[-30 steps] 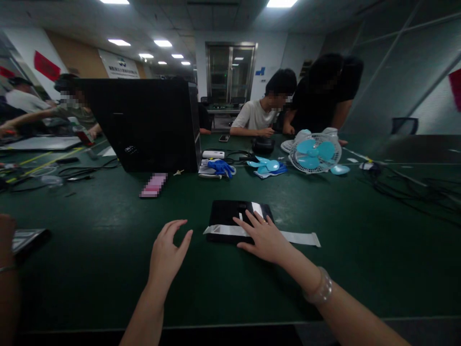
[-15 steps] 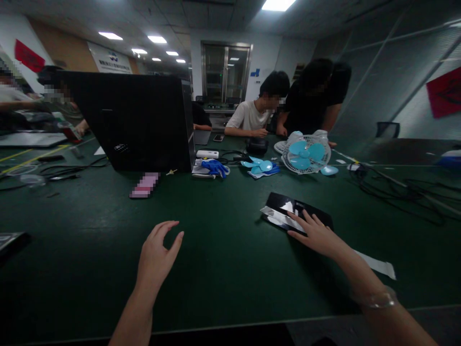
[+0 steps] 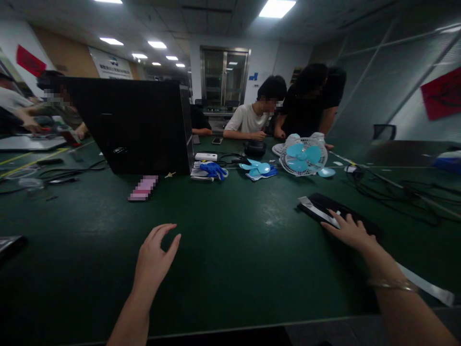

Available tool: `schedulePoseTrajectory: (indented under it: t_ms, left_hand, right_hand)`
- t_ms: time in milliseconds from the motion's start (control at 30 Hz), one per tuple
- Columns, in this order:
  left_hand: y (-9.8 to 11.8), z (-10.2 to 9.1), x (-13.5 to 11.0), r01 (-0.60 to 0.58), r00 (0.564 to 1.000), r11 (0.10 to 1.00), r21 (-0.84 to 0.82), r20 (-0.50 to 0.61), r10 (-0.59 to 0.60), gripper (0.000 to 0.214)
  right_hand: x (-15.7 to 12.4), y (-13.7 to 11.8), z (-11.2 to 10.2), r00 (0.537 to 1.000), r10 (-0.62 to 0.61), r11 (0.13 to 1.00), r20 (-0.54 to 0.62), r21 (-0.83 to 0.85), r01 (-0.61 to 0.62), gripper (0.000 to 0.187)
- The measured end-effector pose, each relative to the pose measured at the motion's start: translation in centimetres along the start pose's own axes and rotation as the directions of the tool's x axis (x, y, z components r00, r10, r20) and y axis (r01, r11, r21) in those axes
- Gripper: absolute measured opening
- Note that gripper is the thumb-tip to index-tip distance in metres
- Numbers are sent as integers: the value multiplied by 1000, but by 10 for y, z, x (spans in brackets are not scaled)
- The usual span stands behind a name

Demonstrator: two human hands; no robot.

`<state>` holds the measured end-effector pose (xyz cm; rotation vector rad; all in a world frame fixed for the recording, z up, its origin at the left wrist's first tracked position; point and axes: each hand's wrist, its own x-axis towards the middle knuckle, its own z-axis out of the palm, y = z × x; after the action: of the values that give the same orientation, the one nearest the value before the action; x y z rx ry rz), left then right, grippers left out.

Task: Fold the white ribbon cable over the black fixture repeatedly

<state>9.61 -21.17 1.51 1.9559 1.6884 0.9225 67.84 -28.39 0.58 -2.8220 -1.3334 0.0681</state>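
My right hand [image 3: 348,232] lies flat with fingers spread on a flat black panel [image 3: 326,204] at the right of the green table [image 3: 230,250]. A pale ribbon strip [image 3: 425,287] runs from under the panel past my wrist toward the table's front edge. My left hand [image 3: 155,257] hovers over bare table at the front centre, fingers apart and slightly curled, holding nothing.
A large black computer case [image 3: 133,126] stands at the back left. Beside it lie a pink item [image 3: 143,188], blue gloves [image 3: 213,170], loose blue fan blades [image 3: 258,168] and a small white fan [image 3: 303,156]. Cables [image 3: 396,190] trail at the right. Two people sit across the table; others work at far left.
My right hand has slid the black panel with its ribbon across the table from the centre to the right. The left hand stayed nearly still.
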Motion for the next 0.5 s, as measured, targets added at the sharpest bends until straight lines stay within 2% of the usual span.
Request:
schedulePoseTrajectory:
  t_ms: [100,233,333,500]
  left_hand:
    - [-4,1,1,5,1000,1000,-2,9,-5,47]
    - [-5,1,0,39,999,999,-13,25,-39,47]
    - [-3,1,0,47,998,999,-22,33,-46,48]
    - [1,2,-1,27,999,999,-37,31,-26,47]
  right_hand:
    - [2,4,-1,997,76,995,34,56,-77,90]
    - [-1,16,-3,995,92,989,31,117,-95,85]
    - [-13,37,-4,993,115,982,29,146,-118,75]
    - [-35,75,2,982,191,968,-1,168,-188,76]
